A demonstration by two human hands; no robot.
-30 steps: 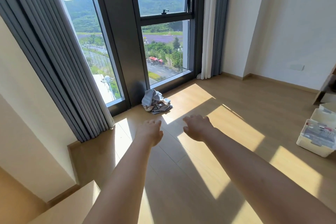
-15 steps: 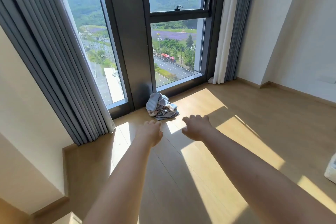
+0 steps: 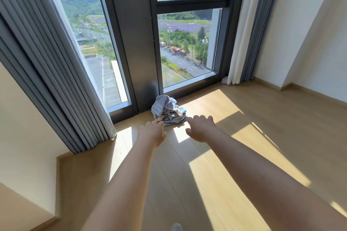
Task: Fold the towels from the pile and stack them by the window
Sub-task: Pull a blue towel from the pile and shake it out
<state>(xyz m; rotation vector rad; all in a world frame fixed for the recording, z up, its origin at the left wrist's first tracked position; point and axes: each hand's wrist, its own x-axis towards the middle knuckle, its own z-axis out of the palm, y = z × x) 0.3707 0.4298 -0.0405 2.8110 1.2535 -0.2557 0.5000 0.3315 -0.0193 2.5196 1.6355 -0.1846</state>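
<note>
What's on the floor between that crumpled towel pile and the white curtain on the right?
In the head view, only bare wooden floor, sunlit, runs from the towel pile to the white curtain, along the foot of the window frame.

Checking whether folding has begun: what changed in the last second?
The person stepped toward the window, so the towel pile sits nearer, just beyond the left hand and right hand. The white bins at the right left the view. Nothing was gripped; both hands stay outstretched and empty, the pile crumpled on the floor.

Sunlit wooden floor (image 3: 216, 103) beneath tall curtained window (image 3: 185, 48)
</note>
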